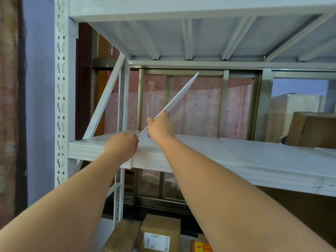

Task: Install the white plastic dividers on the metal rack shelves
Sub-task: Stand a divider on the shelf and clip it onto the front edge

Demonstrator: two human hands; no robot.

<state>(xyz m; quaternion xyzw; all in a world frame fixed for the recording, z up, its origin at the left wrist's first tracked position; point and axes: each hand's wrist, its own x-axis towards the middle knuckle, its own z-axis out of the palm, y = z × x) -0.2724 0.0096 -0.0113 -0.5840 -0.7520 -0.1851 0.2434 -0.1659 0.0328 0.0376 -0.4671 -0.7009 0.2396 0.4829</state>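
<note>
A thin white plastic divider (179, 95) slants edge-on above the middle shelf (236, 153) of the white metal rack, its far end raised toward the upper right. My left hand (121, 147) grips its near lower end at the shelf's front left. My right hand (161, 127) holds it a little further up, fingers curled round it. The upper shelf's ribbed underside (200, 37) is overhead.
The perforated rack upright (61, 91) stands at left, with a diagonal brace (105, 99) behind it. A cardboard box (312, 130) sits on the shelf's far right. More boxes (160, 233) lie on the floor below. A window with pink curtain is behind the rack.
</note>
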